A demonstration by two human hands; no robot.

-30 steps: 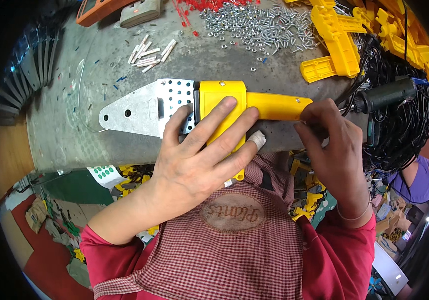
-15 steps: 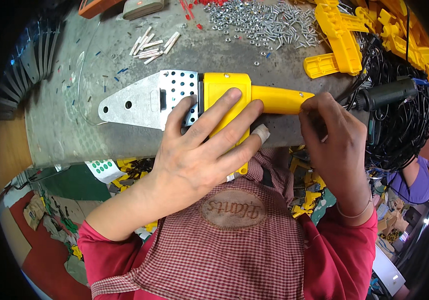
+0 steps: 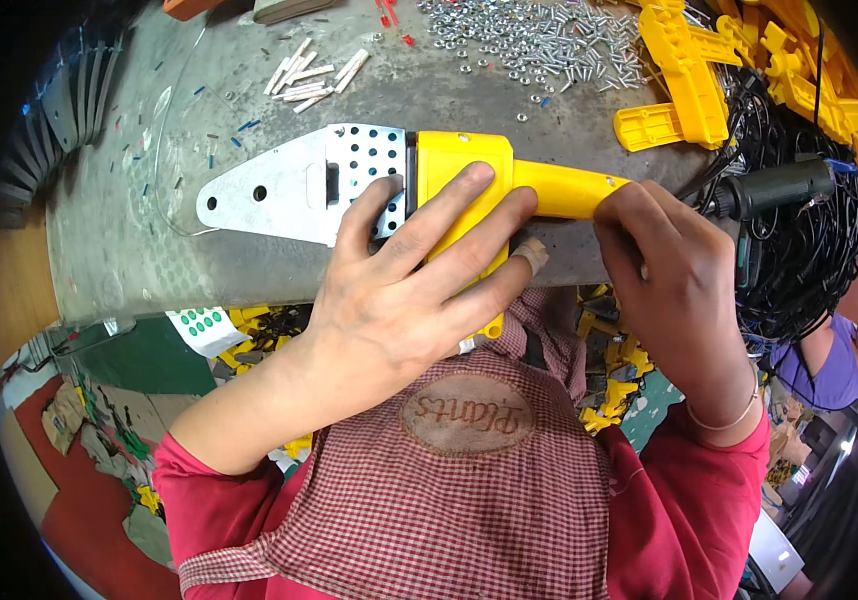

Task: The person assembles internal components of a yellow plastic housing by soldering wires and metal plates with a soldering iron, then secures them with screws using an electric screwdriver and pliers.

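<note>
A pipe welder lies across the table edge, its yellow housing (image 3: 439, 165) and handle (image 3: 559, 188) pointing right and its flat silver plate (image 3: 284, 190) pointing left. My left hand (image 3: 409, 245) is laid over the housing with fingers apart, gripping it; the thumb rests by the perforated metal guard (image 3: 364, 160). One of its fingertips wears a small bandage. At the handle's far right end, my right hand (image 3: 674, 250) has its fingers curled and pressed together on the tip. Its fingertips are partly hidden.
Loose screws and nuts (image 3: 559, 45) are heaped at the back. Left of them lie several white sticks (image 3: 314, 75). Yellow plastic housings (image 3: 684, 80) and a tangle of black cables (image 3: 799, 260) with a dark cylindrical tool (image 3: 774, 190) fill the right. Another person (image 3: 829, 365) is at far right.
The whole view has shifted slightly, so table and welder appear a little higher. Both hands keep their places on the welder; the right hand's fingers have turned slightly at the handle end.
</note>
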